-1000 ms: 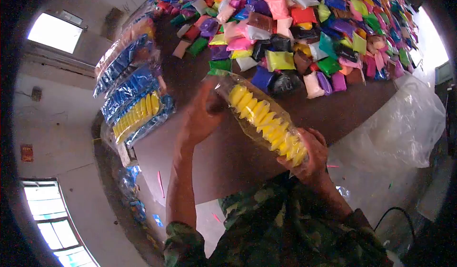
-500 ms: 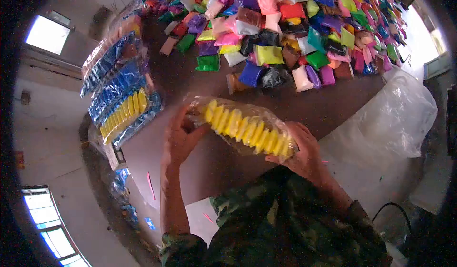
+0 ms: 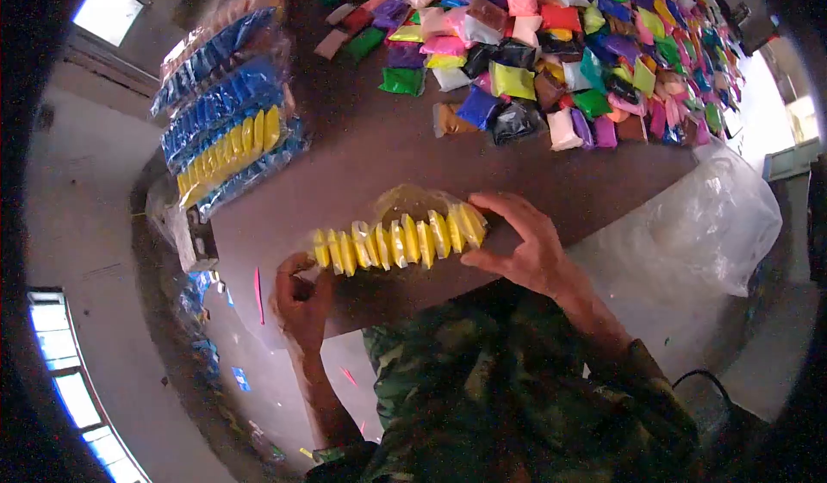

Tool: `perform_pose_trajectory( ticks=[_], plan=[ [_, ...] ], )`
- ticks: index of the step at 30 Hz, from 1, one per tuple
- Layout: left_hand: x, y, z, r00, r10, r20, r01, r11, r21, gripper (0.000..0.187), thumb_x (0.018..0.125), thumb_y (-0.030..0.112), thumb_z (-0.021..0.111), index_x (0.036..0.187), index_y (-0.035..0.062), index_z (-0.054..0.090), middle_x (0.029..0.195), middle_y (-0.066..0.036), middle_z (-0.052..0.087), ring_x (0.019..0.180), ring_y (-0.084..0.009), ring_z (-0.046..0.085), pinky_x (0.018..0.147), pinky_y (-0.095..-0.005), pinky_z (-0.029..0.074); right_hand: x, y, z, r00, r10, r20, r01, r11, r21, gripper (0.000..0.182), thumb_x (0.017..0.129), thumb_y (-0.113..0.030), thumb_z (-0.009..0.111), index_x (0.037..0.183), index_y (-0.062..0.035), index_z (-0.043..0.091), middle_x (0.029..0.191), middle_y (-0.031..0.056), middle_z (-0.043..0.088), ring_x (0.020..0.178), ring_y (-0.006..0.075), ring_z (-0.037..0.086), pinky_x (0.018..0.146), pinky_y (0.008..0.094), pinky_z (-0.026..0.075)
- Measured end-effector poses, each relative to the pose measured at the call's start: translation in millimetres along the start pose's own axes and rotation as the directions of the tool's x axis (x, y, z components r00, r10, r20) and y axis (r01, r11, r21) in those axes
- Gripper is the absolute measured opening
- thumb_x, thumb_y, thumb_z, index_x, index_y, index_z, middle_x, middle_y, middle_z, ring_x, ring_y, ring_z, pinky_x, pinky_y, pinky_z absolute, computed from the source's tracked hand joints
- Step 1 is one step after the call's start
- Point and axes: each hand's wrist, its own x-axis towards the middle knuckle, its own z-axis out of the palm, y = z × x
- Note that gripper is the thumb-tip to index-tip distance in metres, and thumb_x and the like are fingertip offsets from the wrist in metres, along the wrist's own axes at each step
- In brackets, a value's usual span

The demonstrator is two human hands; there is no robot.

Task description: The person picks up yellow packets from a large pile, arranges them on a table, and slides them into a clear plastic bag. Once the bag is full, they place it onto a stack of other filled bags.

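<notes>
A clear bag of yellow packets lies in a row at the table's near side. My left hand pinches the left end of the bag, thumb and fingers together. At its right end is my right hand, thumb and fingers spread around the end packets, which sit between them. Loose clear film bulges above the middle of the row.
A brown table carries a large heap of colourful packets at the back. Filled bags of blue and yellow packets are stacked at the left. A big clear plastic bag hangs at the right edge.
The bag of yellow packets has moved left and lower, and its row has turned to nearly level. Both hands moved with it, and my left hand shifted down to the bag's end.
</notes>
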Motion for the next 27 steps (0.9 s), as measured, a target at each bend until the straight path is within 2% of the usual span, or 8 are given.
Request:
perform_pose_trajectory(
  ticks=[4, 10, 13, 16, 19, 22, 25, 27],
  plan=[
    [-9.6, 1.4, 6.4, 0.992, 0.073, -0.104, -0.079, 0.995, -0.053, 0.061, 0.082, -0.002, 0.078, 0.139, 0.0083, 0.057, 0.112, -0.008, 0.067, 0.088, -0.0161, 0.065, 0.072, -0.0282, 0.056, -2.2, -1.6, 2.6, 0.999, 0.032, -0.027, -0.029, 0.994, 0.105, 0.056, 0.076, -0.024, 0.091, 0.124, -0.0080, 0.067, 0.123, 0.0138, 0.070, 0.111, 0.0310, 0.069, 0.095, 0.0410, 0.057],
    [-7.0, 7.4, -4.7, 1.000, 0.023, -0.017, -0.022, 0.999, 0.025, 0.070, 0.079, -0.006, 0.075, 0.144, 0.0099, 0.054, 0.111, -0.007, 0.067, 0.085, -0.0145, 0.064, 0.071, -0.0268, 0.055, -5.2, 2.3, 15.8, 0.991, 0.105, -0.078, -0.081, 0.962, 0.260, 0.047, 0.080, -0.022, 0.088, 0.119, -0.0058, 0.068, 0.116, 0.0139, 0.070, 0.099, 0.0298, 0.072, 0.086, 0.0391, 0.060],
    [-7.3, 9.8, -5.6, 1.000, -0.005, -0.011, 0.005, 1.000, 0.016, 0.068, 0.080, -0.005, 0.074, 0.144, 0.0099, 0.055, 0.109, -0.005, 0.066, 0.085, -0.0123, 0.063, 0.072, -0.0267, 0.055, -8.9, -5.0, 16.2, 0.957, 0.289, -0.012, -0.261, 0.879, 0.400, 0.052, 0.081, -0.026, 0.087, 0.123, -0.0046, 0.066, 0.115, 0.0146, 0.070, 0.103, 0.0302, 0.071, 0.088, 0.0413, 0.059],
    [-0.2, -14.8, 1.2, 0.998, 0.069, -0.005, -0.069, 0.977, -0.201, 0.066, 0.081, -0.004, 0.074, 0.143, 0.0105, 0.056, 0.106, -0.003, 0.066, 0.084, -0.0098, 0.062, 0.071, -0.0252, 0.054, -5.6, -29.3, 7.9, 0.965, 0.259, -0.035, -0.242, 0.936, 0.254, 0.059, 0.081, -0.031, 0.087, 0.128, -0.0037, 0.064, 0.117, 0.0155, 0.070, 0.109, 0.0306, 0.069, 0.092, 0.0419, 0.057],
    [3.3, -17.8, -3.8, 0.996, 0.037, 0.077, -0.021, 0.980, -0.199, 0.065, 0.082, -0.004, 0.073, 0.143, 0.0114, 0.056, 0.104, -0.002, 0.066, 0.083, -0.0091, 0.061, 0.070, -0.0244, 0.054, 3.5, -30.3, 16.2, 0.990, 0.132, -0.049, -0.134, 0.991, -0.024, 0.064, 0.081, -0.032, 0.087, 0.133, -0.0043, 0.062, 0.120, 0.0160, 0.069, 0.114, 0.0290, 0.067, 0.096, 0.0406, 0.055],
    [5.2, 4.0, -12.2, 0.990, 0.012, 0.142, 0.002, 0.996, -0.093, 0.064, 0.082, -0.005, 0.072, 0.141, 0.0110, 0.057, 0.104, -0.002, 0.066, 0.085, -0.0098, 0.062, 0.070, -0.0247, 0.055, 2.1, -21.5, 25.7, 0.983, 0.183, -0.014, -0.180, 0.977, 0.115, 0.061, 0.082, -0.031, 0.085, 0.132, -0.0042, 0.062, 0.120, 0.0161, 0.070, 0.111, 0.0282, 0.069, 0.095, 0.0391, 0.055],
    [9.0, 9.3, -16.9, 0.988, -0.027, 0.155, 0.039, 0.997, -0.071, 0.055, 0.082, 0.011, 0.081, 0.133, 0.0053, 0.062, 0.101, -0.007, 0.073, 0.077, -0.0119, 0.067, 0.068, -0.0278, 0.054, 5.3, -28.6, 18.8, 0.947, 0.319, 0.038, -0.319, 0.920, 0.227, 0.057, 0.082, -0.029, 0.085, 0.129, -0.0046, 0.064, 0.118, 0.0151, 0.071, 0.108, 0.0274, 0.070, 0.095, 0.0388, 0.055],
    [9.9, -8.4, -9.4, 0.995, 0.078, 0.069, -0.075, 0.996, -0.048, 0.055, 0.080, 0.011, 0.083, 0.131, 0.0055, 0.064, 0.100, -0.008, 0.073, 0.077, -0.0111, 0.066, 0.067, -0.0277, 0.054, 5.8, -28.3, 18.5, 0.934, 0.355, 0.052, -0.356, 0.899, 0.255, 0.055, 0.082, -0.028, 0.084, 0.128, -0.0049, 0.065, 0.117, 0.0144, 0.072, 0.107, 0.0268, 0.071, 0.095, 0.0385, 0.055]
  ],
)
